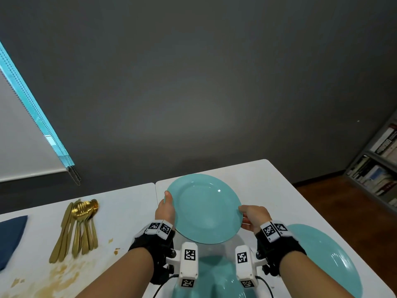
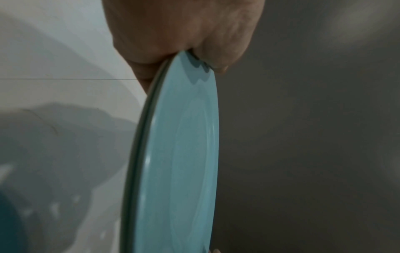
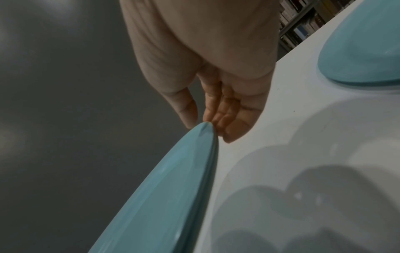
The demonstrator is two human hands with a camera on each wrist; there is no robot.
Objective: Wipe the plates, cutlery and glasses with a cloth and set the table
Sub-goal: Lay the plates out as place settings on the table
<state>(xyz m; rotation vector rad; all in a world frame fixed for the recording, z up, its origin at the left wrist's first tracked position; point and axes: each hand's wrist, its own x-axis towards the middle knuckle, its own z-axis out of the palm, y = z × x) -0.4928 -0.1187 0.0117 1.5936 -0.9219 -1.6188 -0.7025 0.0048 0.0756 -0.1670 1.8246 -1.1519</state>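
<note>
A teal plate (image 1: 204, 208) is held up above the white table (image 1: 268, 190), tilted toward me. My left hand (image 1: 166, 206) grips its left rim, thumb on the face and fingers behind; in the left wrist view the plate (image 2: 179, 154) shows edge-on under my left hand (image 2: 184, 42). My right hand (image 1: 252, 218) pinches the right rim; in the right wrist view the thumb and fingers of my right hand (image 3: 205, 123) close on the tip of the plate (image 3: 168, 196). A bundle of gold cutlery (image 1: 77, 229) lies on the left. A dark blue cloth (image 1: 10, 237) lies at the far left edge.
Another teal plate (image 1: 330, 257) lies on the table at the right, and a teal dish (image 1: 214, 278) sits close under my wrists. Brown stains (image 1: 62, 274) mark the near left of the table. A bookshelf (image 1: 378, 164) stands at the right, beyond the table's edge.
</note>
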